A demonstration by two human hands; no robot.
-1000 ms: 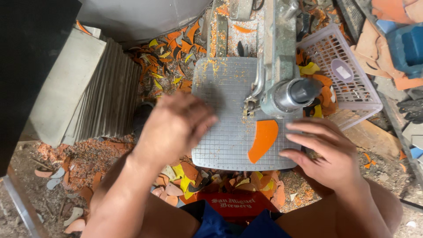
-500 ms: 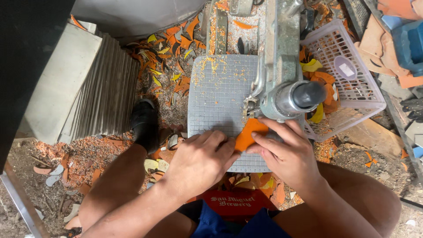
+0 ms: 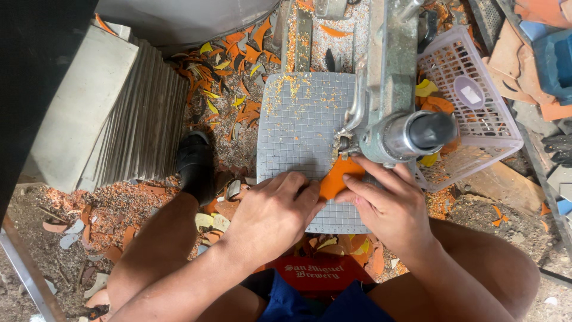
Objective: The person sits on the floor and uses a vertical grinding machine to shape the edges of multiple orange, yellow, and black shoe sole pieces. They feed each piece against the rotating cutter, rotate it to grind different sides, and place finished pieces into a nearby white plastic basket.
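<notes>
While I sat w/ the gridded surface [image 3: 298, 131] btw my knees, the orange tile piece [image 3: 336, 177] lay flat on it, tip right under the cutter head [image 3: 393, 128], prob. to keep it steady at the blade. My left hand [image 3: 274, 214] pressed its near edge, fingers curled down. My right hand [image 3: 387, 206] pinched the other side, half closed. Pink basket [image 3: 476, 119] sat beside the machine.

Stacked grey tiles [image 3: 113, 119] lean at left; a pale plastic basket [image 3: 476, 119] (holding shards) sits right.
</notes>
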